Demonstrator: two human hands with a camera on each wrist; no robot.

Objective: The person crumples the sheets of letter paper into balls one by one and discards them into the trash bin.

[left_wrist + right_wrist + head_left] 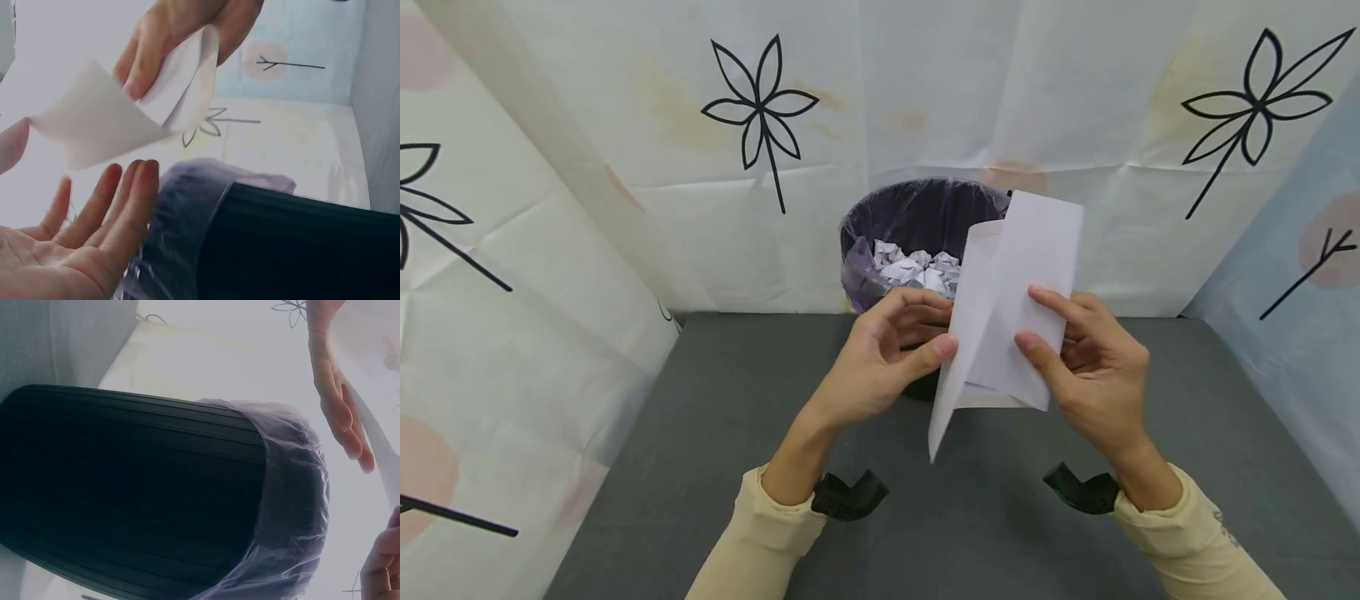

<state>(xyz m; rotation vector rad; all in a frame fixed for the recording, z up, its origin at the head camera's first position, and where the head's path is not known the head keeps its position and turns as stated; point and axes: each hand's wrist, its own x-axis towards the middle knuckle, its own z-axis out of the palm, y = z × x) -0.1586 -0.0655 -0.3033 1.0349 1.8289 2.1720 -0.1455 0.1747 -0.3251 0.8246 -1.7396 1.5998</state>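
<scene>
My right hand pinches a folded white sheet of paper between thumb and fingers, holding it up in front of a bin. A lower flap of the paper hangs loose to the left. The thumb of my left hand touches the paper's left edge. In the left wrist view its other fingers extend apart below the sheet. Behind the paper stands the dark ribbed trash can, lined with a translucent purple bag. Several crumpled white paper balls lie inside it.
The bin stands at the back of a dark grey tabletop. Behind it hangs a white cloth backdrop with black flower drawings, and similar cloth encloses both sides. A black wrist mount sits at each cuff.
</scene>
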